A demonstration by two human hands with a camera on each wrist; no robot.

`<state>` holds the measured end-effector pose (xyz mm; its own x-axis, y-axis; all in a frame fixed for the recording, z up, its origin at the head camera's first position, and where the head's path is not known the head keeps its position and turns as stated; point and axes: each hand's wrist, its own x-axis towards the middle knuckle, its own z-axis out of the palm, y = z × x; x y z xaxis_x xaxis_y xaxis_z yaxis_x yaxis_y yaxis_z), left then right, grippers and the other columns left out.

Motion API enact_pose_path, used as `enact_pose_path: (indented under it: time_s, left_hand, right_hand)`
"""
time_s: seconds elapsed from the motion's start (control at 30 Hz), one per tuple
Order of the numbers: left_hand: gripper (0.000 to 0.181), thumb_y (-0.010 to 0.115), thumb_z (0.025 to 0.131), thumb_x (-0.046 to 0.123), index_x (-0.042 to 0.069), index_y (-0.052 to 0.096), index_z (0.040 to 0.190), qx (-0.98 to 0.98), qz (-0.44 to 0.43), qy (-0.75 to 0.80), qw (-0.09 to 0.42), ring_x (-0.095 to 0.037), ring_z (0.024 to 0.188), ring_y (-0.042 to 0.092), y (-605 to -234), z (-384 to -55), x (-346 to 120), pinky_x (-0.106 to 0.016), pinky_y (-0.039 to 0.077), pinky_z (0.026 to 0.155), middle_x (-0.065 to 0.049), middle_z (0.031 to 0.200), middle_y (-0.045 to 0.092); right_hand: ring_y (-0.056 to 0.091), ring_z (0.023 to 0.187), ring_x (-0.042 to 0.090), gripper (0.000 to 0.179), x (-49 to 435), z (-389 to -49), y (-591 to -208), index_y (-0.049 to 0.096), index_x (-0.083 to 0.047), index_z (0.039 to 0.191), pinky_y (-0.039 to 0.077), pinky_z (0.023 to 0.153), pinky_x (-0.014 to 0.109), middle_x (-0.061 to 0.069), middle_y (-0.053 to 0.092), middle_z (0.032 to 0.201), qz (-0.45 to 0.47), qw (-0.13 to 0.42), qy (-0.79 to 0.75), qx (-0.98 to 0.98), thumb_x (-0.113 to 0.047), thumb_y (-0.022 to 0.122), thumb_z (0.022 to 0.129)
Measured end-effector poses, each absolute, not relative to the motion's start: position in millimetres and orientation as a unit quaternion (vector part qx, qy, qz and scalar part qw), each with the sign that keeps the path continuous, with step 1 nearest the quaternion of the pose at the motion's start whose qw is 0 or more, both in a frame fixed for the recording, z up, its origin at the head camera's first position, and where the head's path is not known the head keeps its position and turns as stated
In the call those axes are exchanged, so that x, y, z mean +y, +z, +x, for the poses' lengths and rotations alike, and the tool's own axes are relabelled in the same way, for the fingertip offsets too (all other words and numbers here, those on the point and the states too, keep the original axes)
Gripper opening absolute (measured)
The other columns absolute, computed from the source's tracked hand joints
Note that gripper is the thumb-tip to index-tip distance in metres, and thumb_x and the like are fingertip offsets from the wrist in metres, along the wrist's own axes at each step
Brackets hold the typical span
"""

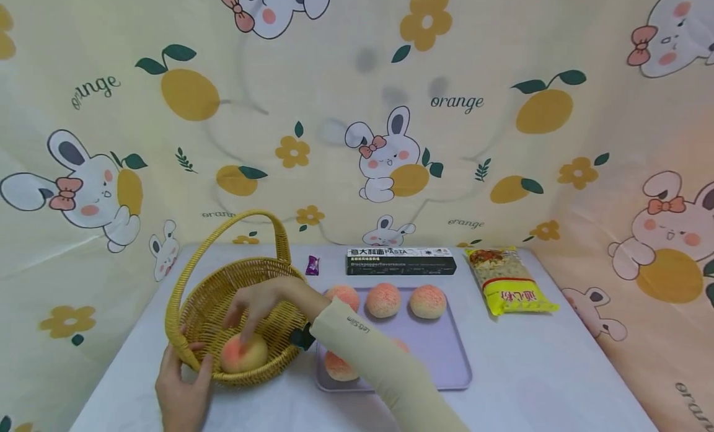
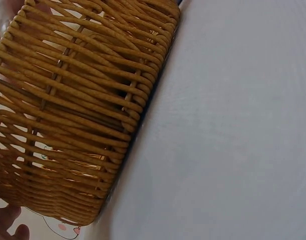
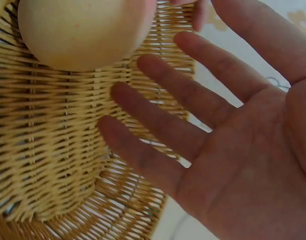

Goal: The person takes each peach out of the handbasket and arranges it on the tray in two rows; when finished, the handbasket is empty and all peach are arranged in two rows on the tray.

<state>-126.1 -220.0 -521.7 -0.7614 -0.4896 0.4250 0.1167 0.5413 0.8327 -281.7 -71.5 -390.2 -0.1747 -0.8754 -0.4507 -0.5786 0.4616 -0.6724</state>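
A yellow wicker basket (image 1: 195, 295) with a tall handle stands at the left of the table. My left hand (image 1: 181, 385) grips its near left rim by the foot of the handle; in the left wrist view the woven side hides most of that hand. One pink-and-cream peach (image 1: 252, 356) lies inside, near the front rim. Over the basket is my right hand (image 1: 261, 299), its fingers spread and pointing down toward the peach. The right wrist view shows that palm bare and the fingers apart from the peach (image 3: 87, 30).
A lilac tray (image 1: 440, 357) right of the basket bears several more peaches (image 1: 383, 300), some partly behind my right sleeve (image 1: 385, 364). Toward the back are a small purple packet (image 1: 313, 265), a pasta box (image 1: 400, 262) and a yellow food bag (image 1: 506, 282). A patterned cloth (image 1: 334, 79) surrounds the table.
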Motion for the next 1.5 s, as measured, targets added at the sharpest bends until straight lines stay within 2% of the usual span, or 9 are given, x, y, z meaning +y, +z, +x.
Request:
enact_pose_path:
  time_s: [0.1, 0.23, 0.5, 0.67, 0.8, 0.93, 1.2, 1.4, 1.5]
  left_hand:
    - [0.064, 0.070, 0.081, -0.010, 0.003, 0.050, 0.141, -0.817, 0.111, -0.462, 0.326, -0.028, 0.127, 0.050, -521.2, -127.1, -219.2, -0.011, 0.026, 0.104, -0.012, 0.111, 0.062]
    - [0.069, 0.071, 0.081, -0.010, 0.005, 0.049, 0.144, -0.818, 0.115, -0.458, 0.328, -0.028, 0.123, 0.052, -521.3, -127.2, -219.2, -0.011, 0.027, 0.103, -0.008, 0.107, 0.062]
    - [0.073, 0.071, 0.082, -0.009, 0.011, 0.046, 0.148, -0.819, 0.119, -0.458, 0.324, -0.012, 0.115, 0.053, -521.5, -126.3, -219.8, -0.009, 0.029, 0.098, -0.006, 0.104, 0.062]
    - [0.072, 0.071, 0.081, -0.009, 0.010, 0.047, 0.147, -0.820, 0.119, -0.457, 0.323, -0.022, 0.118, 0.053, -520.8, -125.4, -219.3, -0.008, 0.028, 0.099, -0.005, 0.104, 0.062]
    - [0.063, 0.071, 0.082, -0.008, 0.003, 0.052, 0.140, -0.822, 0.113, -0.454, 0.324, -0.021, 0.125, 0.051, -520.8, -127.0, -220.7, -0.009, 0.028, 0.101, -0.008, 0.110, 0.062]
    - [0.058, 0.071, 0.082, -0.008, 0.000, 0.054, 0.136, -0.824, 0.109, -0.451, 0.325, -0.026, 0.129, 0.049, -521.6, -128.9, -222.1, -0.010, 0.027, 0.103, -0.011, 0.113, 0.061]
    - [0.065, 0.071, 0.083, -0.006, 0.004, 0.049, 0.143, -0.826, 0.117, -0.452, 0.315, -0.031, 0.122, 0.053, -522.1, -128.4, -221.9, -0.007, 0.027, 0.097, -0.011, 0.110, 0.062]
    - [0.050, 0.072, 0.081, -0.009, -0.001, 0.058, 0.128, -0.824, 0.106, -0.452, 0.325, -0.034, 0.122, 0.053, -521.2, -128.7, -222.3, -0.007, 0.028, 0.096, -0.013, 0.118, 0.060]
    - [0.048, 0.072, 0.081, -0.009, -0.002, 0.059, 0.127, -0.822, 0.100, -0.453, 0.329, -0.034, 0.124, 0.052, -520.9, -128.6, -221.7, -0.007, 0.027, 0.097, -0.014, 0.121, 0.059]
  right_hand:
    - [0.054, 0.121, 0.007, 0.062, -77.4, -279.9, -396.2, 0.056, -0.014, 0.142, 0.051, 0.090, 0.027, 0.000, 0.058, 0.139, -0.442, 0.447, -0.155, 0.762, -0.018, 0.079, 0.085]
    - [0.054, 0.120, 0.006, 0.062, -82.9, -278.7, -402.3, 0.057, -0.018, 0.141, 0.053, 0.090, 0.036, -0.004, 0.058, 0.138, -0.401, 0.472, -0.143, 0.772, -0.017, 0.080, 0.084]
    - [0.053, 0.121, 0.005, 0.064, -93.2, -279.5, -407.2, 0.058, -0.022, 0.140, 0.055, 0.084, 0.033, -0.008, 0.055, 0.140, -0.366, 0.500, -0.128, 0.775, -0.012, 0.082, 0.082]
    - [0.055, 0.117, 0.006, 0.065, -95.5, -277.9, -412.8, 0.058, -0.020, 0.140, 0.056, 0.081, 0.033, -0.007, 0.056, 0.138, -0.356, 0.513, -0.133, 0.769, -0.006, 0.082, 0.081]
    - [0.057, 0.112, 0.007, 0.067, -96.0, -276.1, -415.4, 0.057, -0.019, 0.140, 0.057, 0.080, 0.033, -0.006, 0.057, 0.133, -0.350, 0.520, -0.136, 0.767, -0.003, 0.082, 0.080]
    - [0.056, 0.110, 0.006, 0.071, -96.4, -273.6, -415.9, 0.055, -0.020, 0.141, 0.056, 0.080, 0.031, -0.008, 0.056, 0.131, -0.351, 0.517, -0.120, 0.772, -0.006, 0.084, 0.078]
    - [0.056, 0.109, 0.003, 0.072, -98.0, -272.9, -418.4, 0.054, -0.023, 0.142, 0.056, 0.078, 0.028, -0.010, 0.056, 0.131, -0.368, 0.496, -0.095, 0.781, -0.011, 0.084, 0.079]
    - [0.057, 0.103, 0.003, 0.071, -89.9, -278.1, -415.4, 0.053, -0.016, 0.143, 0.054, 0.076, 0.022, -0.006, 0.058, 0.128, -0.416, 0.473, -0.135, 0.765, -0.012, 0.084, 0.079]
    - [0.056, 0.104, 0.002, 0.070, -78.9, -285.7, -411.6, 0.053, -0.012, 0.144, 0.052, 0.080, 0.020, -0.006, 0.060, 0.126, -0.447, 0.445, -0.175, 0.756, -0.014, 0.083, 0.080]
